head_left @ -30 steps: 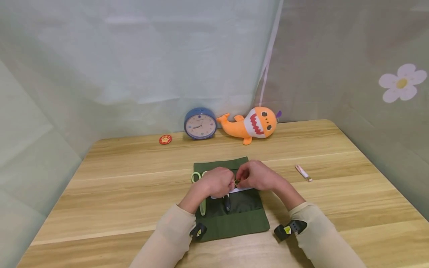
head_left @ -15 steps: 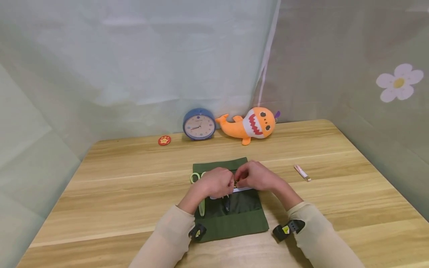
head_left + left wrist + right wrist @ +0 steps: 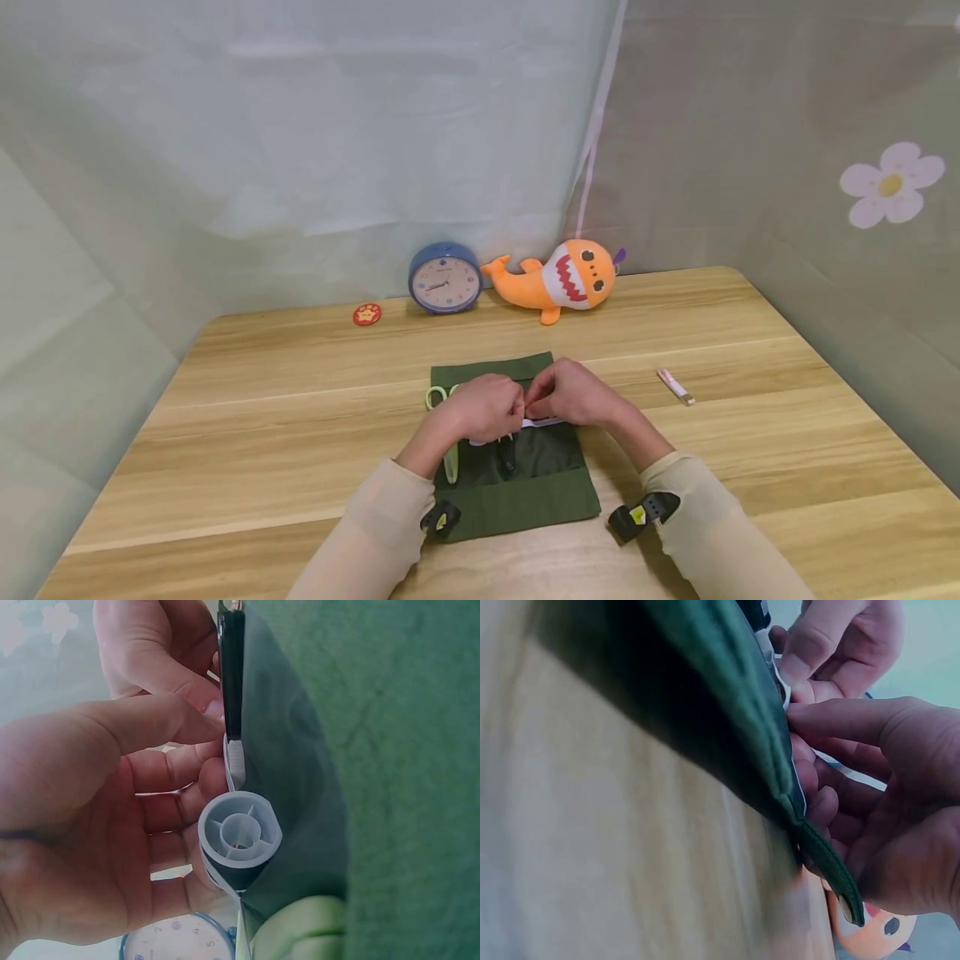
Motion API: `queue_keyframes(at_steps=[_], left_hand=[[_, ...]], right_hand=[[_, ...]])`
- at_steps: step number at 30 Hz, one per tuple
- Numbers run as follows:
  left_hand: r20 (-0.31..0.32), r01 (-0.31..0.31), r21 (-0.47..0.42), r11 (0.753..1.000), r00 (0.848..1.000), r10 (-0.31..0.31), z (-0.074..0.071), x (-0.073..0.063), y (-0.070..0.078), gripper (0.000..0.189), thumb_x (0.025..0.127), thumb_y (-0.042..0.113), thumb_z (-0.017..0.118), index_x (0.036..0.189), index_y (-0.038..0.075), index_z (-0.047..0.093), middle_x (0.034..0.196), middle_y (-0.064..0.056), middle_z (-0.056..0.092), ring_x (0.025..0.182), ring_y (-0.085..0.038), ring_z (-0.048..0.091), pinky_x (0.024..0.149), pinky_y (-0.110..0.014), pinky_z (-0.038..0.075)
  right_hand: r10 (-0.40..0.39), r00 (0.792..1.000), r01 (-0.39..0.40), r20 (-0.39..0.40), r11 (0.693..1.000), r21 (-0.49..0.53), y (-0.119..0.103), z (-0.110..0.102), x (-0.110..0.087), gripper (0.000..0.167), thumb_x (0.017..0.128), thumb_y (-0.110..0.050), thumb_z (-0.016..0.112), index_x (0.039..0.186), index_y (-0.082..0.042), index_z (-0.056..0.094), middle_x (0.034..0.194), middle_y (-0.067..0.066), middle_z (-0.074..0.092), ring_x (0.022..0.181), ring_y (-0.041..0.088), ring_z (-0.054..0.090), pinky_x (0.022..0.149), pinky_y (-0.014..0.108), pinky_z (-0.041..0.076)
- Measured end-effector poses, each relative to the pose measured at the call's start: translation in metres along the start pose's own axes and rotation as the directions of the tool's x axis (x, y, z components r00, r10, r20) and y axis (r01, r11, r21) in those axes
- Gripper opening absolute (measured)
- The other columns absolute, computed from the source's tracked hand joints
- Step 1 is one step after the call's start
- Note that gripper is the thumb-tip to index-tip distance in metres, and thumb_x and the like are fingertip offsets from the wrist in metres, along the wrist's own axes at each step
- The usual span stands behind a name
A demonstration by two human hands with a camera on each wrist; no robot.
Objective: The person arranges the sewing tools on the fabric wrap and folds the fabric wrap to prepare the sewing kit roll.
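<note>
One pair of scissors (image 3: 452, 464) already sits in the green roll (image 3: 521, 506), whose white band (image 3: 543, 422) left hand (image 3: 486, 407) and right hand (image 3: 572, 394) pinch, fingers curled, while a pink-white implement (image 3: 676, 387) lies right, outside.

The left sleeve (image 3: 375, 525) and right sleeve (image 3: 727, 529) are plain cream cloth, lightly creased, ending short of the wrists. A black left device (image 3: 441, 520) and black right device (image 3: 630, 522) each carry a yellow patch; a black strap (image 3: 663, 506) joins the right one.

The pouch (image 3: 525, 505) looks matt cloth, the tabletop (image 3: 262, 433) smooth grained wood.
</note>
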State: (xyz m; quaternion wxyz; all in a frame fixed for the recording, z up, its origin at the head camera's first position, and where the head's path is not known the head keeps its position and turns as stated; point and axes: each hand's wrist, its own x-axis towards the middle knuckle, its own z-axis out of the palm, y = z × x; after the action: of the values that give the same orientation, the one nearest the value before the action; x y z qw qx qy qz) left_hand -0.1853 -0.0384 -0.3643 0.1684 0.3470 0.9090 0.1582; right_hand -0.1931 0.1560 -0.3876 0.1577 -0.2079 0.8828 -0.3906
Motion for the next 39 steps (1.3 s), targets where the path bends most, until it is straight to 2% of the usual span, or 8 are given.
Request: queue_keyframes(at_steps=[8, 16, 19, 23, 26, 30, 33, 39], left_hand=[[0.0, 0.016, 0.005, 1.0, 1.0, -0.016, 0.0, 0.0, 0.001, 0.04, 0.1, 0.009, 0.064, 0.064, 0.019, 0.05, 0.058, 0.008, 0.041, 0.06, -0.011, 0.043, 0.064, -0.027, 0.036], [-0.003, 0.012, 0.018, 1.0, 1.0, -0.012, 0.002, 0.002, 0.0, 0.045, 0.099, 0.007, 0.064, 0.059, 0.017, 0.045, 0.056, 0.006, 0.036, 0.056, -0.013, 0.04, 0.061, -0.028, 0.034], [-0.026, -0.008, 0.04, 0.999, 1.0, 0.009, 0.014, 0.012, -0.014, 0.042, 0.098, 0.009, 0.062, 0.06, 0.019, 0.046, 0.056, 0.007, 0.038, 0.056, -0.012, 0.042, 0.06, -0.029, 0.036], [-0.047, -0.022, 0.057, 0.998, 0.999, 0.025, 0.024, 0.02, -0.028, 0.038, 0.097, 0.011, 0.059, 0.062, 0.02, 0.047, 0.057, 0.008, 0.042, 0.057, -0.012, 0.046, 0.06, -0.029, 0.04], [-0.023, -0.001, 0.025, 1.0, 1.0, 0.002, 0.014, 0.012, -0.016, 0.037, 0.098, 0.01, 0.061, 0.063, 0.016, 0.052, 0.059, 0.005, 0.047, 0.059, -0.015, 0.049, 0.063, -0.029, 0.041], [0.005, 0.049, -0.009, 0.999, 0.999, -0.049, 0.0, 0.002, 0.001, 0.021, 0.092, 0.011, 0.075, 0.076, 0.011, 0.061, 0.071, 0.004, 0.055, 0.07, -0.015, 0.053, 0.07, -0.029, 0.044], [0.013, 0.082, -0.012, 0.997, 0.997, -0.081, -0.001, 0.0, 0.004, 0.022, 0.086, 0.013, 0.084, 0.088, 0.011, 0.062, 0.081, 0.004, 0.059, 0.078, -0.014, 0.054, 0.076, -0.029, 0.047], [0.017, 0.092, -0.025, 0.995, 0.996, -0.092, 0.0, 0.0, 0.003, 0.024, 0.086, 0.013, 0.085, 0.088, 0.012, 0.061, 0.083, 0.003, 0.059, 0.08, -0.015, 0.054, 0.077, -0.03, 0.047]], right_hand=[[-0.004, 1.0, 0.004, 0.014, 1.0, -0.009, 0.0, -0.001, -0.001, 0.009, 0.092, -0.008, 0.078, 0.084, -0.01, 0.08, 0.077, -0.003, 0.073, 0.07, 0.011, 0.058, 0.066, 0.029, 0.05], [-0.045, 0.997, 0.047, 0.069, 0.999, -0.023, 0.0, -0.003, -0.001, 0.007, 0.092, -0.006, 0.073, 0.088, -0.008, 0.079, 0.081, -0.001, 0.073, 0.07, 0.011, 0.058, 0.066, 0.028, 0.05], [-0.038, 0.995, 0.041, 0.095, 0.999, -0.032, -0.002, -0.003, -0.003, 0.003, 0.088, -0.009, 0.078, 0.09, -0.01, 0.076, 0.08, -0.002, 0.07, 0.069, 0.011, 0.057, 0.066, 0.029, 0.05], [-0.024, 0.994, 0.032, 0.106, 0.997, -0.07, -0.005, 0.0, -0.003, 0.016, 0.083, -0.014, 0.087, 0.088, -0.012, 0.072, 0.076, -0.003, 0.063, 0.068, 0.012, 0.055, 0.065, 0.029, 0.048], [-0.029, 0.995, 0.038, 0.096, 0.994, -0.102, -0.005, 0.003, -0.003, 0.018, 0.082, -0.013, 0.087, 0.088, -0.012, 0.07, 0.074, -0.002, 0.062, 0.067, 0.012, 0.054, 0.064, 0.028, 0.047], [-0.031, 0.996, 0.041, 0.082, 0.992, -0.121, -0.005, 0.004, -0.002, 0.017, 0.081, -0.009, 0.086, 0.087, -0.012, 0.071, 0.074, -0.002, 0.061, 0.067, 0.012, 0.054, 0.064, 0.028, 0.046], [-0.043, 0.996, 0.053, 0.084, 0.991, -0.124, -0.005, 0.004, -0.002, 0.017, 0.08, -0.007, 0.085, 0.087, -0.013, 0.071, 0.073, -0.002, 0.061, 0.067, 0.012, 0.054, 0.064, 0.028, 0.047], [-0.075, 0.993, 0.085, 0.094, 0.991, -0.099, -0.003, 0.003, -0.003, 0.018, 0.079, -0.006, 0.086, 0.088, -0.015, 0.073, 0.071, -0.004, 0.061, 0.066, 0.011, 0.055, 0.063, 0.027, 0.047]])
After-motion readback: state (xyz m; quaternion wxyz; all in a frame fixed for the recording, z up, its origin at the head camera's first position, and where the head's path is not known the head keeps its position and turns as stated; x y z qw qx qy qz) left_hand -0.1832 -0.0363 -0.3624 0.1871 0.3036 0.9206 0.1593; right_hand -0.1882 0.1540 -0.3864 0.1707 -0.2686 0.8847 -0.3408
